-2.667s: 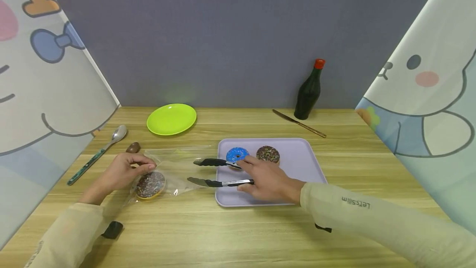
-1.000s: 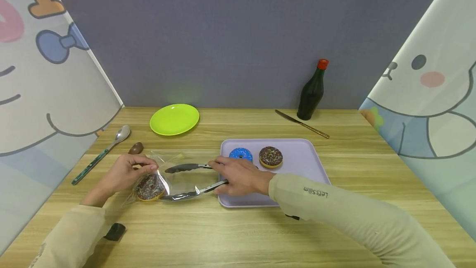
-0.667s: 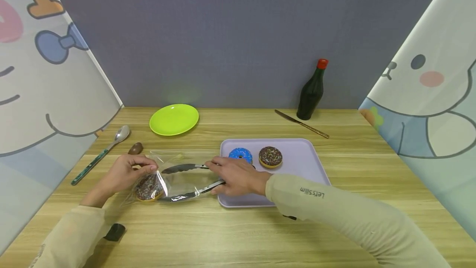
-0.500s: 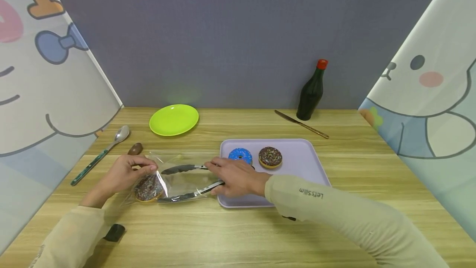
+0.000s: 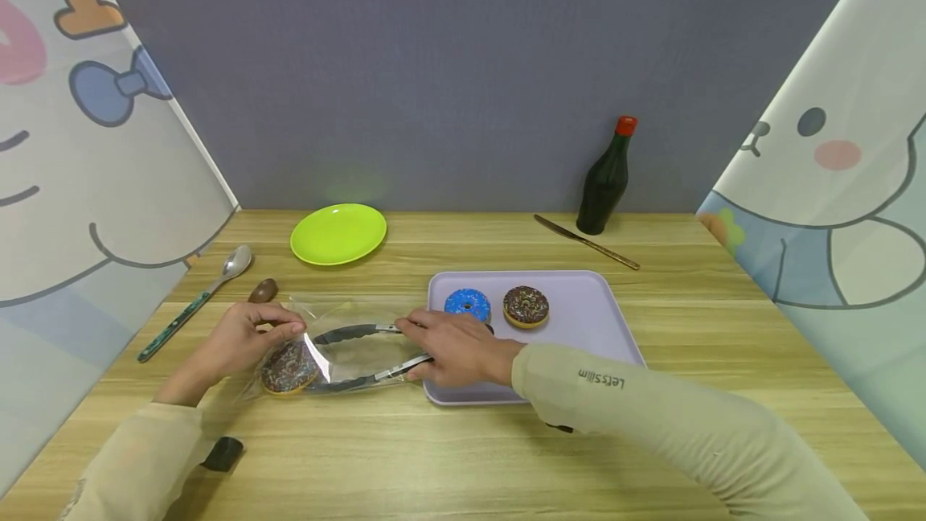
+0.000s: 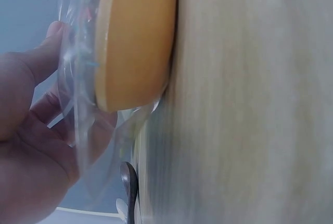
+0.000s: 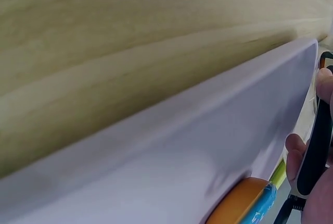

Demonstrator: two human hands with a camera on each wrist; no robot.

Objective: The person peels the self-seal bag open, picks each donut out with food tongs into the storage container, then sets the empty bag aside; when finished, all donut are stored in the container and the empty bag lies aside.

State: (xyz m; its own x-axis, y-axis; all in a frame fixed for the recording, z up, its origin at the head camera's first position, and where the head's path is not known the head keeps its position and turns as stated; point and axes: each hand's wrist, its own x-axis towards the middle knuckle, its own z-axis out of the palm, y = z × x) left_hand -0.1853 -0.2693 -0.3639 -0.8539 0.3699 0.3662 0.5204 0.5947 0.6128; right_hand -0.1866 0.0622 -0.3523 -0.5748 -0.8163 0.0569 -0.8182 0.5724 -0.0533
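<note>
My left hand [image 5: 249, 340] pinches the upper film of a clear plastic bag [image 5: 321, 360] between thumb and fingers. Inside it lies a chocolate donut [image 5: 288, 368] with sprinkles; the left wrist view shows the donut's plain orange-yellow side [image 6: 138, 41] behind the film. With my right hand [image 5: 459, 348] I grip black-and-silver tongs [image 5: 350, 334] over the left edge of a lilac tray [image 5: 586, 328]. The tongs' arms stand apart and reach left under the film, tips at the donut's right side. A blue donut [image 5: 467, 301] and a second chocolate donut [image 5: 526, 306] sit on the tray.
A lime green plate [image 5: 338, 235] lies at the back left. Left of the bag are a long spoon [image 5: 195, 304] and a brown spoon [image 5: 264, 290], partly hidden. At the back right stand a green bottle [image 5: 604, 179] and a knife [image 5: 586, 242] lies beside it.
My right hand has carried the tongs left from over the tray into the bag, up to the donut, then barely moved in the last half second. My left hand keeps its pinch.
</note>
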